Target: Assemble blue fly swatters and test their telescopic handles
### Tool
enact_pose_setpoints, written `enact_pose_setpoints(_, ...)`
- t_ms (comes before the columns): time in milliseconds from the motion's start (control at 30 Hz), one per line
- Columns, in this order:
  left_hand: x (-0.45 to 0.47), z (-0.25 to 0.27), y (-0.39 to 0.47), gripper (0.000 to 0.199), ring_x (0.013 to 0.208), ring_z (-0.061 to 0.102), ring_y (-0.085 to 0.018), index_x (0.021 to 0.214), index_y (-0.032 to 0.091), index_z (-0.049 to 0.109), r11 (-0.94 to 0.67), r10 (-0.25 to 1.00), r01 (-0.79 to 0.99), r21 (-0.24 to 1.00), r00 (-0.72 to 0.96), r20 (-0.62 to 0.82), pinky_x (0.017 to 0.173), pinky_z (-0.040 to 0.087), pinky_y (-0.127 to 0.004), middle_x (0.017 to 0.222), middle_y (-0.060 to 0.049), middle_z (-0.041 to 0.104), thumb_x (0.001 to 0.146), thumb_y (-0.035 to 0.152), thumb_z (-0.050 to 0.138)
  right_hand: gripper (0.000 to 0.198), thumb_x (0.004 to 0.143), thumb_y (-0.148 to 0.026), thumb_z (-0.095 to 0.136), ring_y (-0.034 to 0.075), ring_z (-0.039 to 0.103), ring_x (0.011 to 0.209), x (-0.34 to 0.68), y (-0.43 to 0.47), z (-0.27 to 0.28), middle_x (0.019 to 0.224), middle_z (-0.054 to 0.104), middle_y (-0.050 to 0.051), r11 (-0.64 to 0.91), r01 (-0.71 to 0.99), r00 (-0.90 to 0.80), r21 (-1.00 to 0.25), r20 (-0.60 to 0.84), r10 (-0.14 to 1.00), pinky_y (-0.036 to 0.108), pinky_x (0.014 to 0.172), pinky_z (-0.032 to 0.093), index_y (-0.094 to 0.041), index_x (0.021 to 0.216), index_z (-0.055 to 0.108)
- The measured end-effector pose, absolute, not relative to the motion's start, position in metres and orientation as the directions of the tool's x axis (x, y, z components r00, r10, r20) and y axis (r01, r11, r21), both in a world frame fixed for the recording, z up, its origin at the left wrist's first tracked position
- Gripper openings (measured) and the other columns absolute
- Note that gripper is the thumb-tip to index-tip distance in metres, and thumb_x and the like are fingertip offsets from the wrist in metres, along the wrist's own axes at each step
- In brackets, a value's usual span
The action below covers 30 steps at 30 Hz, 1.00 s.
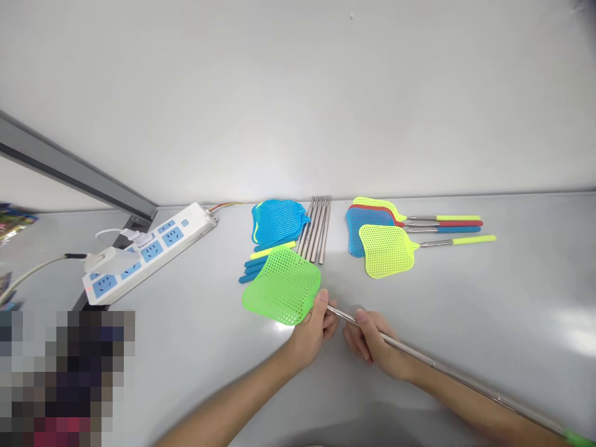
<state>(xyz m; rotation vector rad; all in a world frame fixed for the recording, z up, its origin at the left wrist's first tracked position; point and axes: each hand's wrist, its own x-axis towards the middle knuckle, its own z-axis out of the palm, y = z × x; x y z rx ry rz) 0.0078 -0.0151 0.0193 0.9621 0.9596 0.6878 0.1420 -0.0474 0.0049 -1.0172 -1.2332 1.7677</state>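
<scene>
A green fly swatter point(284, 287) with a perforated paddle is held between both hands above the grey table. My left hand point(316, 320) pinches it at the neck, where the paddle meets the metal rod. Farther down, my right hand point(372, 338) is closed around the thin telescopic rod point(456, 370), which is drawn out long toward the lower right corner. A bit of green handle point(577, 438) shows there at the edge. Just beyond the green paddle lie stacked blue swatter heads point(278, 222), loose metal rods point(318, 230) and blue and yellow handle sleeves point(254, 270).
To the right lie several whole swatters, among them a yellow one point(386, 251), a blue one point(370, 225) and a red handle point(460, 223). A white power strip point(151, 254) with plugged-in cables stands at the left. Behind rises a pale wall point(326, 93).
</scene>
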Motion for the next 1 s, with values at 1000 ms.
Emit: enact_pose_setpoints(1000,0.014,0.011,-0.013,0.044,0.033,0.017,-0.005,0.049,0.018,0.025,0.334,0.937,-0.397,0.855,0.047,-0.345,0.038,0.015,-0.023,0.035,0.008,0.021,0.083,0.045,0.036,0.053,0.087,-0.041,0.025,0.010,0.037,0.039,0.144,-0.033,0.004,0.033,0.030,-0.004,-0.336,-0.237,-0.397,-0.912,-0.225,0.890,0.025,0.044,0.031,-0.019,0.040,0.035)
